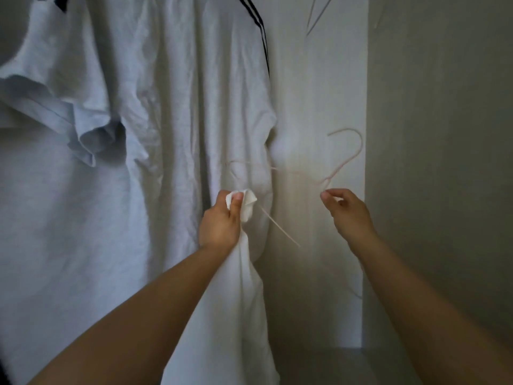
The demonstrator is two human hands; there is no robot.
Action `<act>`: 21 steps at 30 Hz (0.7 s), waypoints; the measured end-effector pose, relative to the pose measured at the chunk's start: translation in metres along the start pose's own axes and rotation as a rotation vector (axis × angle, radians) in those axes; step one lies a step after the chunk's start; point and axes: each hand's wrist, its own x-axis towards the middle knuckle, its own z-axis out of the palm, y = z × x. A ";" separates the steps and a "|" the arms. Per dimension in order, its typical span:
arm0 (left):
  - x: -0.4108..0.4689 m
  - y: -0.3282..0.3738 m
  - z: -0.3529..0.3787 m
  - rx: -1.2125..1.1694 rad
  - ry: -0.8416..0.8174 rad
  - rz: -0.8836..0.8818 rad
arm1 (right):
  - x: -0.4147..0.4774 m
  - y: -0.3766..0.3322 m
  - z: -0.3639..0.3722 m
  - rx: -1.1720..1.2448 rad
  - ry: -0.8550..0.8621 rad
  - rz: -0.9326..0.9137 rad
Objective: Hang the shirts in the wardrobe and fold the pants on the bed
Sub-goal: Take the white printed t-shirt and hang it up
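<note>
I am looking into the wardrobe. My left hand (222, 220) grips a bunched part of a white shirt (244, 301), which hangs down below my wrist. My right hand (347, 209) pinches a thin pale pink hanger (358, 151) just under its hook, which points up and to the right. One hanger arm runs left behind the shirt fabric, and a lower bar slants between my hands. The hanger is blurred and partly hidden by the cloth.
Two white shirts hang to the left: one with a loose sleeve (69, 112), another with dark shoulder stripes (222, 93). Empty pale hangers (319, 15) show at the top right. The wardrobe's side wall (444, 162) stands on the right, its floor (347, 365) below.
</note>
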 end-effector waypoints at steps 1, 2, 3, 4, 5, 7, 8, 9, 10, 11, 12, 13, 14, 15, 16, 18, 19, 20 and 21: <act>-0.008 -0.009 0.003 0.004 -0.021 0.000 | -0.009 0.011 0.004 -0.001 -0.020 0.030; -0.016 -0.018 0.006 0.000 -0.048 0.000 | -0.018 0.021 0.007 -0.018 -0.030 0.048; -0.023 -0.025 0.010 -0.010 -0.077 -0.006 | -0.026 0.030 0.010 -0.034 -0.024 0.056; -0.030 -0.032 0.013 -0.023 -0.109 -0.021 | -0.033 0.039 0.013 -0.030 -0.004 0.063; -0.035 -0.037 0.016 -0.036 -0.143 -0.036 | -0.039 0.046 0.014 -0.005 0.022 0.078; -0.043 -0.044 0.022 -0.055 -0.209 -0.055 | -0.048 0.054 0.014 0.075 0.082 0.134; -0.047 -0.044 0.024 -0.069 -0.239 -0.060 | -0.050 0.056 0.012 0.123 0.118 0.172; -0.050 -0.043 0.028 -0.094 -0.270 -0.065 | -0.051 0.057 0.010 0.180 0.159 0.206; -0.053 -0.040 0.032 -0.127 -0.306 -0.076 | -0.051 0.057 0.008 0.237 0.200 0.231; -0.056 -0.037 0.036 -0.157 -0.349 -0.099 | -0.050 0.057 0.007 0.278 0.237 0.249; -0.059 -0.034 0.041 -0.179 -0.391 -0.129 | -0.050 0.056 0.005 0.307 0.267 0.262; -0.061 -0.031 0.045 -0.190 -0.423 -0.159 | -0.049 0.056 0.003 0.337 0.290 0.270; -0.062 -0.029 0.048 -0.190 -0.440 -0.186 | -0.048 0.056 0.001 0.377 0.306 0.275; -0.061 -0.028 0.049 -0.180 -0.443 -0.213 | -0.047 0.057 -0.001 0.415 0.313 0.278; -0.058 -0.028 0.049 -0.164 -0.440 -0.239 | -0.045 0.059 -0.004 0.435 0.311 0.279; -0.050 -0.032 0.045 -0.119 -0.426 -0.293 | -0.043 0.064 -0.007 0.408 0.288 0.274; -0.046 -0.035 0.043 -0.082 -0.414 -0.328 | -0.042 0.068 -0.008 0.383 0.271 0.270; -0.043 -0.038 0.041 -0.041 -0.404 -0.354 | -0.041 0.071 -0.008 0.365 0.254 0.267; -0.040 -0.041 0.039 -0.013 -0.404 -0.364 | -0.041 0.075 -0.008 0.351 0.235 0.269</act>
